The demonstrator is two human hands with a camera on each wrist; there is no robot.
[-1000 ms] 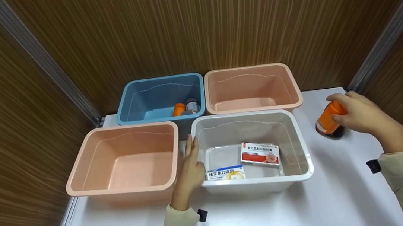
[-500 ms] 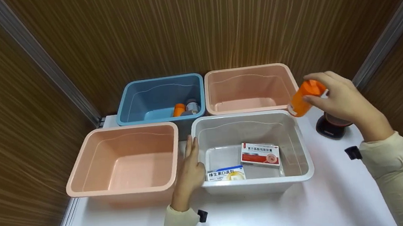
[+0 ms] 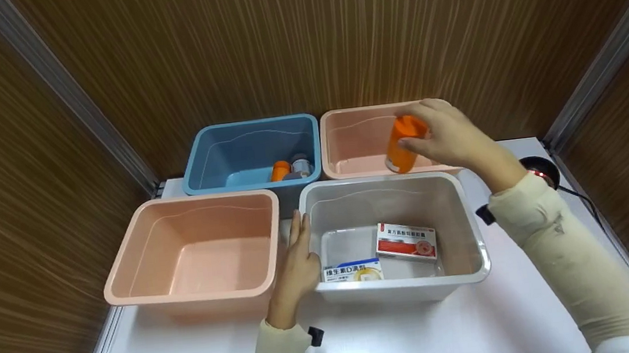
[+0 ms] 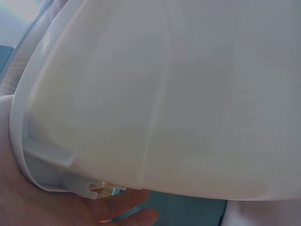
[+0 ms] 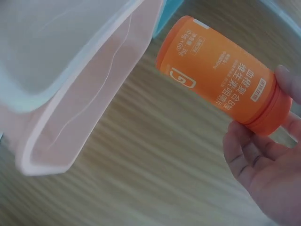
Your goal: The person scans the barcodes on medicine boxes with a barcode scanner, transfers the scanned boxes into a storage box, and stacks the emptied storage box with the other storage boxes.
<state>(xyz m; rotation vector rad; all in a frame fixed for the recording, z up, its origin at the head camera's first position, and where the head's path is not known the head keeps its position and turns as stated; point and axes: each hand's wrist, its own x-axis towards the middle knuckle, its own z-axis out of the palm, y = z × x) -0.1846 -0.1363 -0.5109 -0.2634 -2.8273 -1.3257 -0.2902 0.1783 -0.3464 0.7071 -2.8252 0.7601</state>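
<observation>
My right hand grips an orange supplement bottle by its cap, between thumb and fingers. In the head view the tilted bottle overlaps the back pink bin. Printed lettering on the bottle faces the right wrist camera. My left hand lies along the left side of the white bin, fingers extended past its rim. Close up, the left fingers show under the bin's wall. Inside the white bin are a red-and-white medicine box and a blue-and-yellow vitamin D box.
A blue bin at the back left holds an orange-capped bottle and a grey-white bottle. Another pink bin stands front left. Beyond my right forearm sits a round black device with a cable. Wood-grain walls enclose the table.
My right hand has lifted the orange bottle off the black device at the right and carried it left over the back bin. The left hand stays in place.
</observation>
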